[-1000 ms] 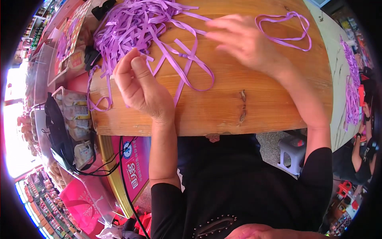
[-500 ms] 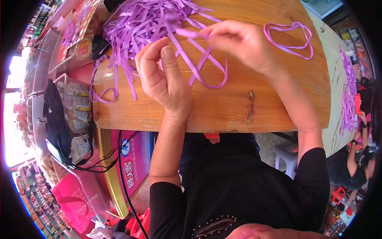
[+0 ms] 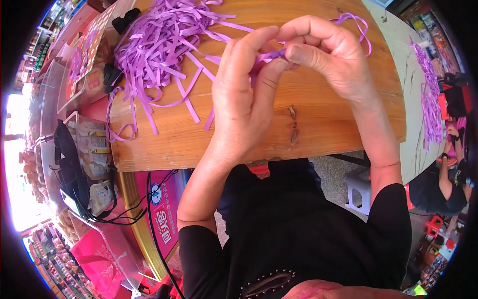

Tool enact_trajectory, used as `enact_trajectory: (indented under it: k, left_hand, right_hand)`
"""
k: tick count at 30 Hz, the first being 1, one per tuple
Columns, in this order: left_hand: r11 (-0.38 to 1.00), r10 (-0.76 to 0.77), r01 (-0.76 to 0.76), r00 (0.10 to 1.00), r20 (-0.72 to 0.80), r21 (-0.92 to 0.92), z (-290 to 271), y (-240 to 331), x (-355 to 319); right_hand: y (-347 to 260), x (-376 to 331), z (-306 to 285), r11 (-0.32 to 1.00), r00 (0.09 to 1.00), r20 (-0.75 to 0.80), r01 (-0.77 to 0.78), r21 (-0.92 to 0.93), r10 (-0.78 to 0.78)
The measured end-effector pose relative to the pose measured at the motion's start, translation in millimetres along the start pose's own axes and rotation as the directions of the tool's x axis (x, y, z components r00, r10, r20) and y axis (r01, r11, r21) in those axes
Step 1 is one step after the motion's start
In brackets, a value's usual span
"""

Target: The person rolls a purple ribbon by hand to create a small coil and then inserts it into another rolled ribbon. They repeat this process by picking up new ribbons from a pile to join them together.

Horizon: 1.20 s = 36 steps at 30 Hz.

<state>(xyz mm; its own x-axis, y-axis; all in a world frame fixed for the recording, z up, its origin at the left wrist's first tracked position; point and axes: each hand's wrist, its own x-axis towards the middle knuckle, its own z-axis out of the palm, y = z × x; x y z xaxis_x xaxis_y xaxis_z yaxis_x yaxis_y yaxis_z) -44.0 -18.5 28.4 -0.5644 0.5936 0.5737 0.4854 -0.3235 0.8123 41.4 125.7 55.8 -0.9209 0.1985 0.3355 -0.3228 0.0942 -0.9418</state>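
Observation:
A short stretch of purple ribbon (image 3: 268,57) spans the gap between my two hands above the wooden table. The fingertips of my left hand (image 3: 241,97) are closed on one part of it, with the thumb and index finger bent toward each other. From the other side my right hand (image 3: 332,61) pinches the ribbon between thumb and fingers, where a darker bunched bit shows. The hands nearly touch at the fingertips. To the left lies a large tangled heap of purple ribbons (image 3: 157,52), with loose ends trailing toward my left hand.
A looped purple ribbon (image 3: 366,31) lies at the table's far right. Beyond the wooden table (image 3: 328,134) stands a marble-patterned table (image 3: 393,65) with more purple ribbons (image 3: 430,94); a co-worker (image 3: 443,184) sits there. Clear bins (image 3: 94,144) and black cables stand left; a grey stool (image 3: 356,192) is below.
My right hand has come back from the far side, and my left has moved right to meet it at the ribbon. The view has shifted slightly.

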Motion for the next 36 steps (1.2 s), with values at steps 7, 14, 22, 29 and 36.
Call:
enact_trajectory:
  k: [7, 14, 22, 29, 36]
  left_hand:
    - [0.808, 0.219, -0.185, 0.976, 0.006, 0.56, -28.3, -4.1, -7.5]
    - [0.836, 0.05, 0.106, 0.963, -0.266, 0.539, -86.3, -16.1, -18.7]
    - [0.849, -0.518, 0.503, 0.853, -0.065, -0.162, -51.9, -5.0, -27.4]
    - [0.739, -0.531, 0.536, 0.836, 0.136, -0.407, -22.5, 14.8, -21.9]
    - [0.968, -0.232, 0.227, 0.972, 0.037, 0.107, -21.3, 2.6, -35.4]
  right_hand:
    - [1.5, -22.6, -29.6, 0.969, 0.991, 0.013, -0.13, -0.212, 0.136]
    - [-0.1, -61.3, -79.6, 0.919, 0.962, -0.18, -0.254, -0.303, 0.207]
    - [2.8, -39.2, -37.3, 0.343, 0.93, 0.159, 0.275, -0.898, -0.331]
    - [20.3, -13.5, 13.8, 0.59, 0.893, 0.306, 0.448, -0.672, -0.329]
    - [32.9, -24.3, 14.5, 0.537, 0.892, 0.263, 0.435, -0.723, -0.368]
